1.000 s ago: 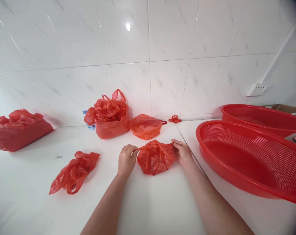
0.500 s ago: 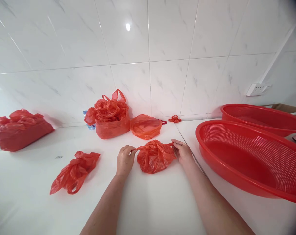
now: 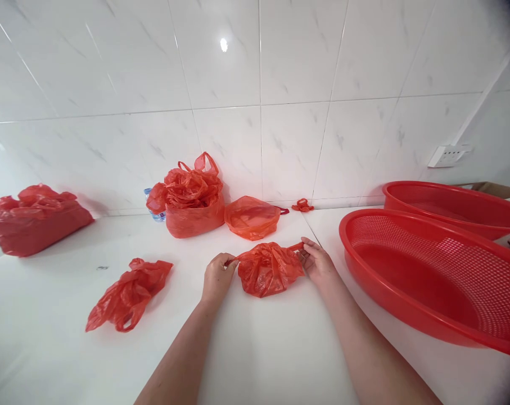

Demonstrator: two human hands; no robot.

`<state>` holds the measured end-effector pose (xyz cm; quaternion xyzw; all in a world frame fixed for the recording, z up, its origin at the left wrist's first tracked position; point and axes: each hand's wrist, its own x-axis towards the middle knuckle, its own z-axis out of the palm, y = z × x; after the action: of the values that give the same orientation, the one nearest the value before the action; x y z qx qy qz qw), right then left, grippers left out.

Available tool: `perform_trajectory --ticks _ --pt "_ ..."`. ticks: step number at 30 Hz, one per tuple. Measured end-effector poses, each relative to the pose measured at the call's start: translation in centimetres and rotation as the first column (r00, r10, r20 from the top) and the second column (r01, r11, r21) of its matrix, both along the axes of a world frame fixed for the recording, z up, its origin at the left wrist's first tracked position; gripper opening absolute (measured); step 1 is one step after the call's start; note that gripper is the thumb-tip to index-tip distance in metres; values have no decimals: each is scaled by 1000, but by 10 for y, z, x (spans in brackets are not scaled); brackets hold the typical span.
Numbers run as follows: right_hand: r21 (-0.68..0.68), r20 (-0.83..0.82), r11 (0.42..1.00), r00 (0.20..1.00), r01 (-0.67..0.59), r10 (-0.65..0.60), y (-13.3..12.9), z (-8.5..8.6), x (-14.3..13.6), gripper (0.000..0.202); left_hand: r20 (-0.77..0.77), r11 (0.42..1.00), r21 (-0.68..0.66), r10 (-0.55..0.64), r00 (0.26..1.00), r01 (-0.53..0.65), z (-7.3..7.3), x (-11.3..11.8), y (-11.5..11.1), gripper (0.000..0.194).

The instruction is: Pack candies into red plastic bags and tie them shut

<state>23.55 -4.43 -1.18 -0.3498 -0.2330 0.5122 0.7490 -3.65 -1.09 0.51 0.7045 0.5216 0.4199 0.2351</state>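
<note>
A crumpled red plastic bag (image 3: 269, 273) lies on the white table in front of me, stretched between my hands. My left hand (image 3: 217, 278) is closed, pinching the bag's left end between thumb and fingers. At the other side, my right hand (image 3: 317, 261) grips the twisted right end of the bag with its fingertips. Just behind it sits a second red bag (image 3: 251, 219), puffed open and low. Another crumpled red bag (image 3: 130, 295) lies loose to the left of my left hand.
Against the tiled wall stand a red bag stuffed with more bags (image 3: 195, 216) and a bottle (image 3: 157, 215) partly behind it. A full red bag (image 3: 39, 222) is far left. Red plastic baskets (image 3: 402, 309) fill the right side. A small red scrap (image 3: 302, 206) lies near the wall.
Both hands still hold the bag's ends in nearly the same place. The right end looks slightly raised, and the view has shifted a little.
</note>
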Motion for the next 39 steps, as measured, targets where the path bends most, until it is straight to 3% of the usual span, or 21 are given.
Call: perform_trajectory --ticks 5,9,11,13,16,20,24,27,32,36,39 --pt "3 -53 989 987 -150 150 -8 9 -22 46 301 981 -155 -63 952 114 -2 10 -5 24" --pt "-114 80 973 974 -202 212 -6 5 -31 33 645 913 -208 -142 751 351 -5 14 -5 50" --pt "-141 156 972 965 -188 209 -5 4 -34 30 738 896 -206 -121 664 393 -6 14 -4 55" --pt "-160 228 973 952 -169 203 -6 5 -36 32 761 901 -204 -100 641 384 -7 14 -4 56" --pt "-167 324 973 923 -162 210 -9 9 -41 36 696 914 -221 -96 712 339 -5 16 -6 50" --pt "-131 403 978 892 -163 203 -12 14 -46 37 509 915 -211 -197 838 343 0 21 -15 40" --pt "-119 444 983 878 -140 179 -14 14 -47 38 423 920 -143 -277 863 365 2 23 -21 37" --pt "-114 462 983 868 -142 179 -14 11 -47 39 377 935 -144 -250 892 323 -1 22 -21 33" --pt "-137 338 976 919 -167 204 -13 8 -44 40 129 984 -92 -142 982 154 -8 23 -15 25" --pt "-101 198 973 954 -209 225 -11 7 -42 39 -114 988 38 -143 983 148 -11 25 -13 16" --pt "-72 191 963 944 -259 268 -13 8 -44 39 -181 988 66 -129 975 143 -12 25 -13 16"
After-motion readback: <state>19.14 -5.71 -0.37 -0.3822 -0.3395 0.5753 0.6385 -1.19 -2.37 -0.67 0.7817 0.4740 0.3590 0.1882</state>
